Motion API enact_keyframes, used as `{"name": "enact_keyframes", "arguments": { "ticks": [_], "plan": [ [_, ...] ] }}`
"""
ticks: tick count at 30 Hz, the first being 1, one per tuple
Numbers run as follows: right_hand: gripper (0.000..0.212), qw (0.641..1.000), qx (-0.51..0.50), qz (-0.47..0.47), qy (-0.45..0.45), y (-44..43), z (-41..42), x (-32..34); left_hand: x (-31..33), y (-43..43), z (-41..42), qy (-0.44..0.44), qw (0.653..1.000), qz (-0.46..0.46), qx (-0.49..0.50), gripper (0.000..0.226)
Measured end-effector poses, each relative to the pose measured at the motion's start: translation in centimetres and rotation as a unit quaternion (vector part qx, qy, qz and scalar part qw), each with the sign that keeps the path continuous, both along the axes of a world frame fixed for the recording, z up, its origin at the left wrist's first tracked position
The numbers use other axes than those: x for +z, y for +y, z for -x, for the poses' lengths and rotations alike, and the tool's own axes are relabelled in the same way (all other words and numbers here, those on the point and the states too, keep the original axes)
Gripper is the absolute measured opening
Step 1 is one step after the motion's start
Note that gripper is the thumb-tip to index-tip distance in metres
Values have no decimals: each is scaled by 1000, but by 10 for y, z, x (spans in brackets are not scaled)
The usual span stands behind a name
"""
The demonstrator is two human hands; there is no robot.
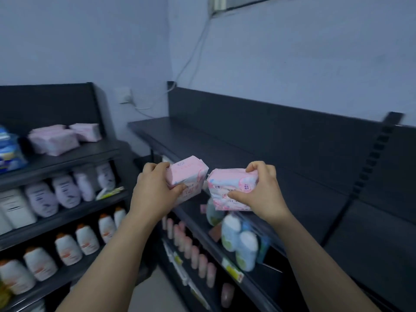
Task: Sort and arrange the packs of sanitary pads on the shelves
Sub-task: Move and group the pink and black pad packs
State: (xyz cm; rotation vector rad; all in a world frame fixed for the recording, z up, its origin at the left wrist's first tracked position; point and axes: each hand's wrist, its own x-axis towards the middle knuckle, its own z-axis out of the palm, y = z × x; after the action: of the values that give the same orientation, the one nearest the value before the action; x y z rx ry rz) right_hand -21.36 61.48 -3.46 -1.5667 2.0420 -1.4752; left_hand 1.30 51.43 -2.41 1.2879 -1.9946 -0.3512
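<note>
only the arms of the person show: the left forearm [108, 262] lies toward 7 o'clock and the right forearm [319, 262] toward 5 o'clock, both bare right to the lower edge. the left hand [155, 190] and the right hand [263, 194] are bare too, with rounded knuckles and smooth backs; blur hides any finer marks.
</note>
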Motion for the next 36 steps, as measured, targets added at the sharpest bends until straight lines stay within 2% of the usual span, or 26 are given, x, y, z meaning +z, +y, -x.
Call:
{"name": "enact_keyframes", "arguments": {
  "ticks": [8, 18, 25, 36],
  "plan": [
    [60, 994, 111, -11, 14, -109, -84, -8, -7, -47, -101, -1, 990, 1, 138, 57],
    [62, 976, 216, 21, 33, -256, -136, -4, -11, -141, -153, -16, 964, 2, 266, 56],
    [61, 965, 258, 33, 41, -361, -145, 6, -6, -222, -158, 2, 949, -6, 317, 57],
    [61, 958, 281, 24, 50, -485, -185, -17, -24, -319, -197, -2, 930, -25, 366, 60]
  ]
}}
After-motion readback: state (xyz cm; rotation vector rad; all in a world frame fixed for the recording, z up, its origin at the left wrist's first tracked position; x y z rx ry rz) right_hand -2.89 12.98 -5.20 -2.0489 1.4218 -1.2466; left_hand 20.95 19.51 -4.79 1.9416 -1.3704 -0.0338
